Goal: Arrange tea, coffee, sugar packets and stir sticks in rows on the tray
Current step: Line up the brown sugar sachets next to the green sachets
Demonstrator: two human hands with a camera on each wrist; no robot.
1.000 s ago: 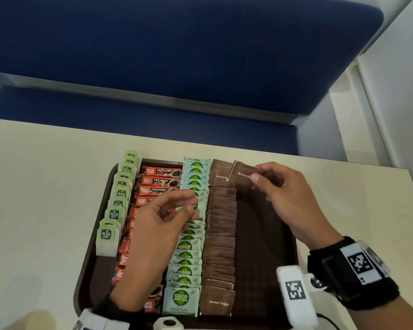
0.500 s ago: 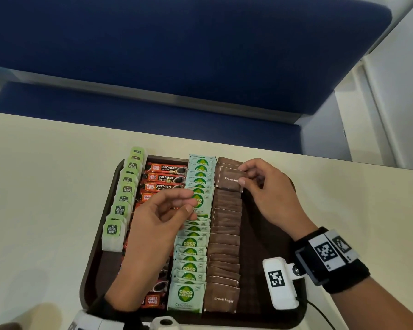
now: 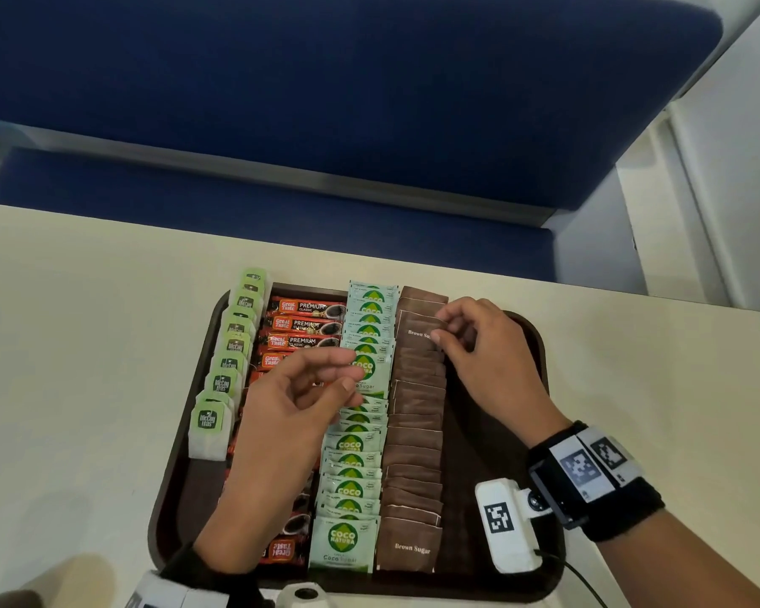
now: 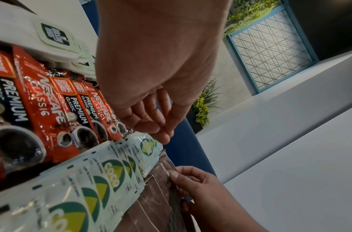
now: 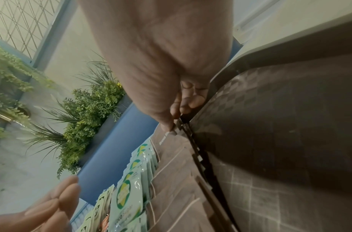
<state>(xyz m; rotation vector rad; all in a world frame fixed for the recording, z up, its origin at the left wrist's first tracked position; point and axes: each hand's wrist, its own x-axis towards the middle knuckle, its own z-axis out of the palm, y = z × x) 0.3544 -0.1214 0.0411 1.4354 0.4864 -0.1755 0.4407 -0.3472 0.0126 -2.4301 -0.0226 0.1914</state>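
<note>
The left hand [image 3: 281, 427] hovers above the brown tray [image 3: 527, 340], covering the middle of the coffee row [image 3: 303, 320], so several sachets there are hidden; only a strip of red shows past the wrist at the near end. Its grip is loose, fingers gently curled around nothing, thumb near the fingertips over the Coco Natura sugar row [image 3: 356, 454]. The right hand [image 3: 488, 362] sits at the far end of the brown sugar row [image 3: 413, 436], thumb and forefinger pinching the right edge of one brown sugar packet [image 3: 415, 331], which lies on the row close to the tray's far rim. Its label is half covered by the thumb: "Brown Su" is all that reads. The right wrist view shows the fingertips [image 5: 175, 115] closed on that packet's edge, though the picture is soft and the print there is unreadable.

Labels now. Along the tray's left side the tea bags [image 3: 229, 370] carry green tags reading "McCoy teas"; the farthest tags are too small to read. The coffee sachets say "Great Taste PREMIUM CLASSIC", and the left wrist view also catches "NESCAFE CLASSIC" [image 4: 50, 100] among them. The nearest green-and-white packet reads "COCO NATURA", "Coco Sugar". The nearest brown packet reads "Brown Sugar".

The tray's near rim is cut off by the picture's lower edge and by the white wrist camera [image 3: 507, 524]. The tray's right part shows bare checkered surface. The tray sits on a pale counter [image 3: 84, 344], with a blue bench [image 3: 325, 103] beyond it.
</note>
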